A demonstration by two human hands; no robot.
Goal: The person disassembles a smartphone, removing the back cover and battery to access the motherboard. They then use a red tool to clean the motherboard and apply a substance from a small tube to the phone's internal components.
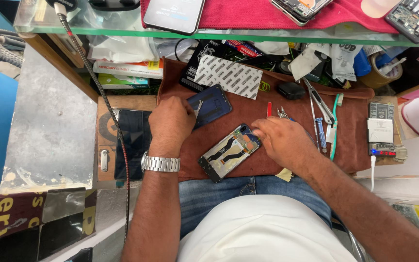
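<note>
Opened phone, centre mat: right hand pinching its far corner. Left hand gripping small tool on blue back cover. Best worked steadily, lightly.

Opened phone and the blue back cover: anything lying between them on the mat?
Head view: nothing lies there. Only bare brown mat separates the opened phone from the blue back cover. The left hand is on the cover, the right hand on the phone.
</note>
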